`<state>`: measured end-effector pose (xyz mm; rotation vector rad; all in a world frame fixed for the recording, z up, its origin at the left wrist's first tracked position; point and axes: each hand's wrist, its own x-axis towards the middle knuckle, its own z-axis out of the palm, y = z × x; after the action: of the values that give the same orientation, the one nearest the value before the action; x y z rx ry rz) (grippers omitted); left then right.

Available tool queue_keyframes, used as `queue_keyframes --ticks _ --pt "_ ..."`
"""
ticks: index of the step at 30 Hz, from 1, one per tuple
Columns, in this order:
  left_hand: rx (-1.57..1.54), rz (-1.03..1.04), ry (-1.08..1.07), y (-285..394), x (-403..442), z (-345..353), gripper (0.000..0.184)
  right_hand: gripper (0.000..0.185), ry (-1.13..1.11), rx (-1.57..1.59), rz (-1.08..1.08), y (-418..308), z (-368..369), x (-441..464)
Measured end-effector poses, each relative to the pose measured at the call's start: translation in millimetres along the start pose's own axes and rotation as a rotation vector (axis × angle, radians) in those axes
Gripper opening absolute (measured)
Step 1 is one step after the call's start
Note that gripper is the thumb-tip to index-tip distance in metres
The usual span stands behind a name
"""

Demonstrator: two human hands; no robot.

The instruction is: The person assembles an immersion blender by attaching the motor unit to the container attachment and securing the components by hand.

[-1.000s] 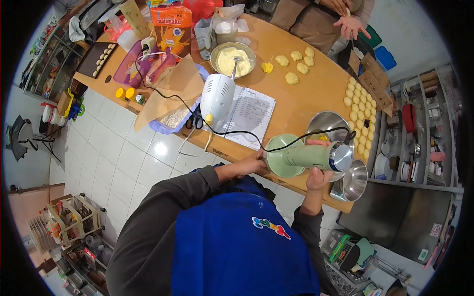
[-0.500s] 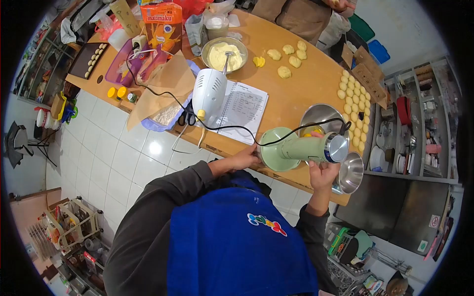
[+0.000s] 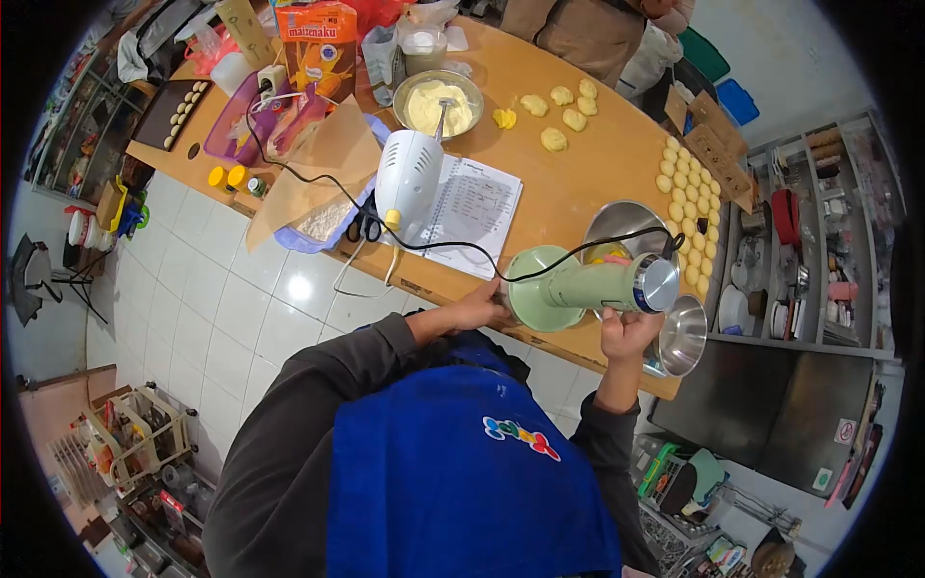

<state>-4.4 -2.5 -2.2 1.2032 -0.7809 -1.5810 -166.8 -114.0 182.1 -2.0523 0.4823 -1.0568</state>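
A pale green stand mixer [image 3: 595,284] with a silver end cap stands at the table's near edge, its round base to the left and its long head reaching right. My left hand [image 3: 479,306] is closed on the left rim of the base, fingertips partly hidden. My right hand [image 3: 628,334] is closed around the head near the cap; some fingers pass out of sight behind it. Beyond the head is a steel bowl [image 3: 631,220], with something yellow partly visible inside. A second steel bowl [image 3: 684,337] sits right of my right hand. A black cord [image 3: 453,252] crosses the mixer.
A white hand mixer [image 3: 409,178] stands beside an open notebook [image 3: 487,207]. Behind it is a bowl [image 3: 468,89] of pale yellow mixture. Dough lumps [image 3: 554,140] and rows of dough balls [image 3: 689,197] lie on the table [image 3: 540,197]. Another person [image 3: 578,34] stands across.
My right hand has shifted its hold slightly on the mixer's head, its fingers now more curled against the near side. My left hand and the mixer stay nearly in place.
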Motion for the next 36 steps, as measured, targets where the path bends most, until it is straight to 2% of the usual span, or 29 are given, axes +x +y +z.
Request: queue_keyframes --ticks 3,6,9,12,18,27,36 --pt "0.065 -0.076 -0.060 18.6 -8.4 0.5 0.061 0.048 0.083 0.048 0.036 0.5 4.0 1.0" --pt "0.059 -0.086 -0.063 24.8 -11.9 1.3 0.062 0.048 0.090 0.053 0.022 0.3 4.8 0.9" --pt "-0.031 -0.008 0.011 17.9 -10.1 5.0 0.054 0.048 0.073 0.069 0.039 -3.0 4.9 1.6" --pt "-0.001 -0.022 0.020 14.0 -7.3 5.3 0.055 0.053 0.010 0.035 0.019 -1.4 1.4 0.6" --pt "0.010 -0.004 0.015 4.3 -2.6 3.6 0.055 0.053 -0.015 0.005 -0.016 -0.6 -0.6 1.0" --pt "0.011 0.010 0.040 -9.4 1.6 2.2 0.055 0.050 0.093 0.106 0.027 2.3 5.2 -0.4" --pt "0.029 0.042 0.023 -21.1 8.2 -0.4 0.055 0.050 0.052 0.075 0.010 -2.9 3.8 2.3"
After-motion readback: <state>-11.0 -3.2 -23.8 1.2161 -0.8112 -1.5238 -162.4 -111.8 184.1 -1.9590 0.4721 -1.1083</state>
